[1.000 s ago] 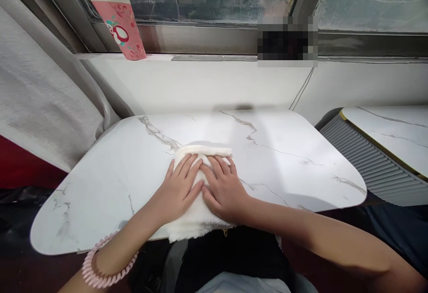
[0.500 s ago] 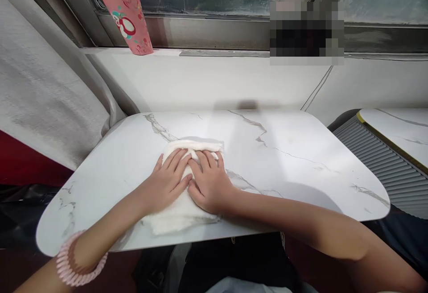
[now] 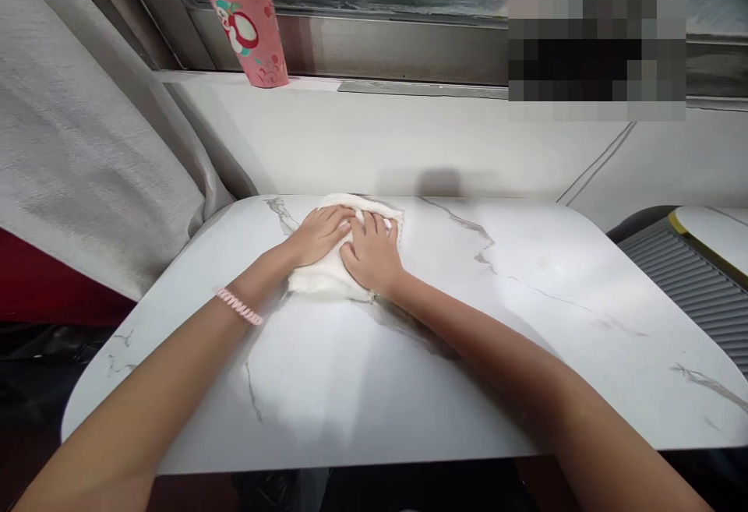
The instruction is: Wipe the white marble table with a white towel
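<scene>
A white cloth [image 3: 327,280] lies folded on the white marble-patterned table [image 3: 327,387], close to its far edge. My left hand [image 3: 320,234] rests flat on the cloth's left part, with its fingers stretched toward the upper right. Beside it, my right hand [image 3: 375,256] presses on the cloth's right side, its fingers spread and pointing away from me. Both palms cover much of the cloth, and the two hands nearly meet at the fingertips. A pink coiled band [image 3: 238,306] circles my left forearm near the wrist.
A pink paper cup [image 3: 251,25] stands on the window ledge [image 3: 409,90] behind the table. A grey curtain [image 3: 99,122] hangs at the left. To the right are a ribbed grey panel [image 3: 683,263] and another white tabletop [image 3: 721,225]. A pixelated patch hides part of the window.
Both hands have slid the cloth away from me, from the table's near part to its far edge. The camera view has shifted slightly, and more of the near tabletop shows.
</scene>
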A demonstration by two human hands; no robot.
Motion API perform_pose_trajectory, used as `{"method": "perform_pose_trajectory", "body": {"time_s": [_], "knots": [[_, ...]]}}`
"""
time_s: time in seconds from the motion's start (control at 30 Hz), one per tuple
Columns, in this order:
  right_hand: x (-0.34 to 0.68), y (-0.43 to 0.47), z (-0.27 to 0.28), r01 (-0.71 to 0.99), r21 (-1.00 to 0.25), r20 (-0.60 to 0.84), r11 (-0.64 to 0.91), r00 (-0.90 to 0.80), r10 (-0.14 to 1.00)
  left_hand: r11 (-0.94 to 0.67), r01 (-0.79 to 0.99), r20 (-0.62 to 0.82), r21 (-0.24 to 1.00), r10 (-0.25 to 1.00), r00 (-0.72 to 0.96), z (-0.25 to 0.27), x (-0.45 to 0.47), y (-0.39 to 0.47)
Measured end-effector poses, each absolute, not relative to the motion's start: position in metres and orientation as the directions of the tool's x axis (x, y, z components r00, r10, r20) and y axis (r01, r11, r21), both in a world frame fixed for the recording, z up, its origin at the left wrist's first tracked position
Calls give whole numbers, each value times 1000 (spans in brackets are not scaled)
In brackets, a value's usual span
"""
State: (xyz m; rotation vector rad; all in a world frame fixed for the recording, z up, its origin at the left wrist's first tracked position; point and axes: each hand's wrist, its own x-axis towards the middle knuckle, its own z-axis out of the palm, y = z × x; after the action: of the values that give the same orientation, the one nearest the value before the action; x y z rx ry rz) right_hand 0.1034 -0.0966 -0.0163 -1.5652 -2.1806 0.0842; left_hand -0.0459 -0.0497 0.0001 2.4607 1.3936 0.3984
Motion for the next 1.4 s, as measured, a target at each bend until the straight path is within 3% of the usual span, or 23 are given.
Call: {"method": "perform_pose_trajectory", "body": {"time_s": [0.13, 0.3, 0.77, 1.17, 1.4], "knots": [[98, -73, -17, 901, -299, 303, 315, -224, 926, -562, 747, 165, 354, 824, 542, -4, -49, -24], [95, -46, -17, 882, -306, 300, 357, -267, 916, -539, 758, 205, 368, 842, 499, -8, -57, -2], [83, -15, -15, 861, -286, 281, 420, -344, 896, -431, 856, 162, 287, 902, 400, -12, -75, 4], [67, -101, -23, 826, -177, 362, 535, -451, 816, -397, 882, 151, 254, 917, 369, -12, -99, -97], [46, -199, -12, 796, -125, 314, 592, -535, 785, -336, 914, 100, 229, 942, 321, -1, -121, -197]]}}
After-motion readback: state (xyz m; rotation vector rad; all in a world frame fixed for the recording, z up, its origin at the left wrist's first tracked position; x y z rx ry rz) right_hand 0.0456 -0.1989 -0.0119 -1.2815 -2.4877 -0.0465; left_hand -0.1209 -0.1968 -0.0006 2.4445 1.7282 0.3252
